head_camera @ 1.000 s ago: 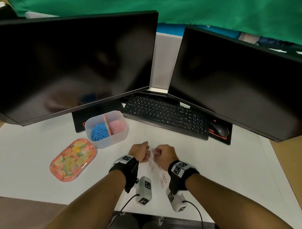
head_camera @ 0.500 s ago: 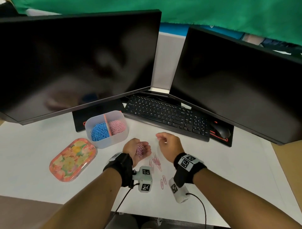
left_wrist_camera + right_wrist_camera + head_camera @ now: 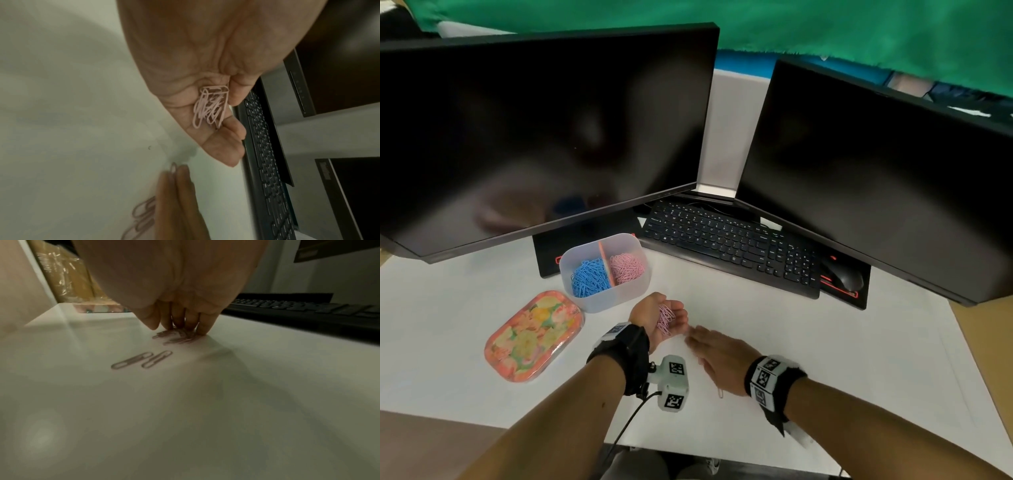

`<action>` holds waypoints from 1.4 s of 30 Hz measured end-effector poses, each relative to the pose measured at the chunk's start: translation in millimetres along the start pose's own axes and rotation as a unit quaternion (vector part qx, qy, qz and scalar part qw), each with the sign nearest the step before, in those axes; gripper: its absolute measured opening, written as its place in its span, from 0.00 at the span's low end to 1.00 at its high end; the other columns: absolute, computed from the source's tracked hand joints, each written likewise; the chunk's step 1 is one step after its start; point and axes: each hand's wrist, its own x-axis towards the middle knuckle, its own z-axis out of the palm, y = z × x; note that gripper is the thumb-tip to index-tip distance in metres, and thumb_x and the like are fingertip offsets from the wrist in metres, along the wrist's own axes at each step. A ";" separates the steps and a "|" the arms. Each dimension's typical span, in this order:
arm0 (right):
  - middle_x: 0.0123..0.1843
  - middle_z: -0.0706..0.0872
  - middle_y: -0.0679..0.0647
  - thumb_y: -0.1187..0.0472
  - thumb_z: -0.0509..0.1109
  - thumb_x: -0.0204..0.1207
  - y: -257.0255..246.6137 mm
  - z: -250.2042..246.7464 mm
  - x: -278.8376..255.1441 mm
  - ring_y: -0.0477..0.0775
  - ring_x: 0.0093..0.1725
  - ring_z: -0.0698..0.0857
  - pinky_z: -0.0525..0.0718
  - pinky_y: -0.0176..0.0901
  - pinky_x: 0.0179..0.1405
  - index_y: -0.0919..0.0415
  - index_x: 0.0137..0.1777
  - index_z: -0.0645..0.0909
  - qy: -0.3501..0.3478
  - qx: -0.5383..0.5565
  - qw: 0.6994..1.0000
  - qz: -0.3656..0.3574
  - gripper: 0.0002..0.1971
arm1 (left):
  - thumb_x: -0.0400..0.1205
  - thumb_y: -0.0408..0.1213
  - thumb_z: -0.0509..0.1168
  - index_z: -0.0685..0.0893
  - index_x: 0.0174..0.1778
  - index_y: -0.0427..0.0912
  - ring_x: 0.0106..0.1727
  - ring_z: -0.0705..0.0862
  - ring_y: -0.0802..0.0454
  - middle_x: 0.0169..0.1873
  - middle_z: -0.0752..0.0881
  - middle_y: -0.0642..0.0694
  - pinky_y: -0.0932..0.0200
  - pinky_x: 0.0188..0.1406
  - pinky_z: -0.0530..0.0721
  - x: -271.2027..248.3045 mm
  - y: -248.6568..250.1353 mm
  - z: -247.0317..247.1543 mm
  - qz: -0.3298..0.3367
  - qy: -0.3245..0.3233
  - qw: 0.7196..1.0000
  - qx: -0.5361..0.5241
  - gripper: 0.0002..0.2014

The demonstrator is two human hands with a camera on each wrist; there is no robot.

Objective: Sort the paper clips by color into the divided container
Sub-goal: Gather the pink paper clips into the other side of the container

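Observation:
My left hand [image 3: 666,317] is palm up just in front of the divided container [image 3: 602,299] and cups a bunch of pink paper clips [image 3: 665,320] [image 3: 209,108] on its relaxed fingers. The container holds blue clips [image 3: 589,279] in its left half and pink clips [image 3: 627,267] in its right half. My right hand [image 3: 717,353] lies flat on the white table, its straight fingers [image 3: 203,327] pressing on several pink clips [image 3: 176,337] right beside the left hand. Two more pink clips [image 3: 141,361] lie loose behind those fingers.
A floral tray [image 3: 534,335] lies left of my left wrist. Behind the container are a black keyboard [image 3: 729,246], a mouse [image 3: 842,275] and two dark monitors [image 3: 534,130] [image 3: 876,178] that overhang the desk. The table's front edge is near my forearms.
Both hands were closed together over the clips. The left turned palm up with pink clips in it. The right hand rose, then came down flat on the clips on the table.

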 end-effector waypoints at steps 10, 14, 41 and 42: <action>0.85 0.55 0.50 0.54 0.62 0.81 21.9 -4.9 -44.3 0.50 0.84 0.55 0.57 0.41 0.82 0.54 0.84 0.53 -0.006 0.040 0.999 0.011 0.33 | 0.87 0.38 0.49 0.81 0.38 0.30 0.30 0.81 0.43 0.31 0.83 0.35 0.53 0.33 0.84 -0.8 -4.5 0.9 0.003 -0.013 1.000 0.025 0.21; 0.83 0.62 0.56 0.53 0.64 0.79 12.9 10.7 -47.5 0.56 0.82 0.61 0.67 0.49 0.79 0.61 0.82 0.59 -0.006 0.023 1.000 -0.009 0.33 | 0.86 0.38 0.49 0.81 0.37 0.30 0.29 0.81 0.44 0.30 0.83 0.36 0.52 0.33 0.84 -0.8 -7.9 4.0 -0.004 -0.014 0.999 0.036 0.21; 0.56 0.86 0.59 0.70 0.63 0.73 9.4 -22.6 26.1 0.58 0.56 0.84 0.80 0.38 0.50 0.62 0.52 0.84 0.085 0.243 0.927 0.274 0.12 | 0.86 0.38 0.50 0.83 0.38 0.29 0.29 0.82 0.42 0.31 0.84 0.35 0.51 0.33 0.86 -8.9 -25.4 5.9 -0.005 0.014 0.999 0.052 0.21; 0.57 0.85 0.58 0.70 0.64 0.73 9.2 -23.6 27.3 0.58 0.58 0.83 0.79 0.38 0.50 0.62 0.54 0.83 0.077 0.239 0.927 0.278 0.12 | 0.86 0.39 0.50 0.83 0.38 0.29 0.30 0.82 0.42 0.32 0.84 0.35 0.51 0.34 0.86 -9.3 -25.3 6.4 -0.006 0.016 0.998 0.053 0.22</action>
